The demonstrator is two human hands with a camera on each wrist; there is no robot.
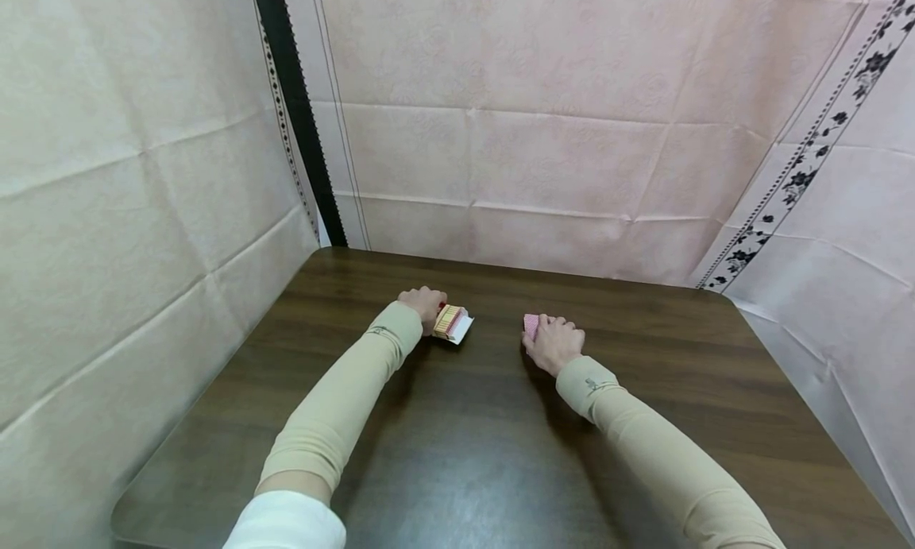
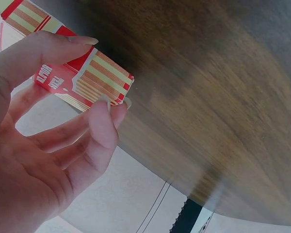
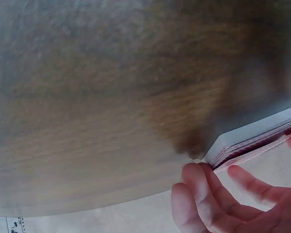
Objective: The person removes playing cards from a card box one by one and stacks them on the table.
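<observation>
At the left of my head feed hangs a pale cloth [image 1: 143, 215], past the edge of the brown worktop [image 1: 443, 462]. Over the worktop's far part, left of centre, the left grip [image 1: 423, 307] is closed around a red-and-yellow striped box [image 1: 447, 320]; my left wrist feed shows the thumb [image 2: 58, 48] across it and fingertips [image 2: 103, 103] near one corner. A white flap [image 1: 461, 330] stands out at the box's right end, but I cannot see whether anything is inside. Across a gap to the right, also on the far side, a pink-backed stack of cards [image 1: 530, 324] is outside the box. The right grip [image 1: 555, 346] pinches it, and up close I make out many thin layers. Farther right runs a black floral border [image 1: 801, 175] on more cloth.
</observation>
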